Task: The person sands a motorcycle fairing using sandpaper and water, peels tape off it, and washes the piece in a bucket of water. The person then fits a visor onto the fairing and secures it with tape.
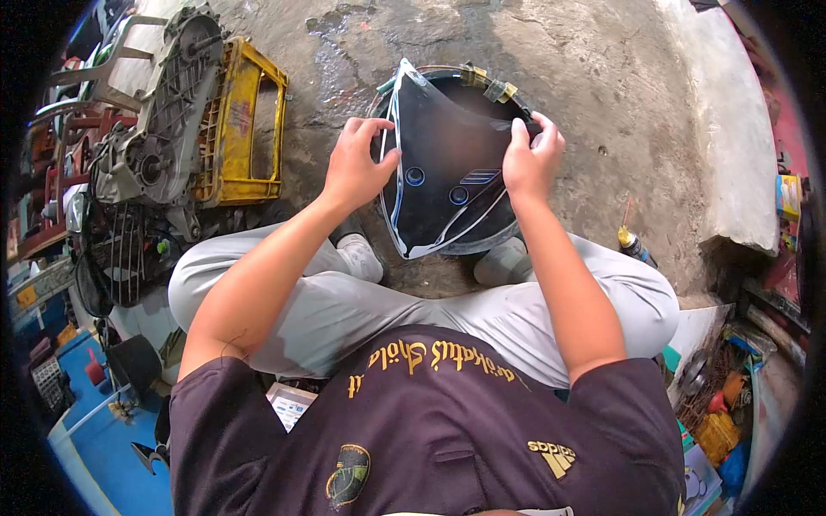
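A glossy black motorcycle fairing panel [447, 142], roughly triangular with white-blue reflections along its edges, is held between my two hands. My left hand [357, 168] curls around its left edge, thumb and forefinger at the rim. On the opposite edge, my right hand [529, 163] grips with thumb on top and fingers bent. The panel has two round holes and a group of slanted slots. Beneath it is a round dark tub [482, 242], mostly hidden by the panel. Clips or fittings [490, 86] sit on the tub's far rim.
A yellow plastic crate [249, 129] stands at left, beside a metal engine casing [168, 120]. A small bottle with a yellow top [635, 245] is near my right knee. A concrete ledge [744, 155] runs along the right. Wet patches mark the concrete floor [340, 52].
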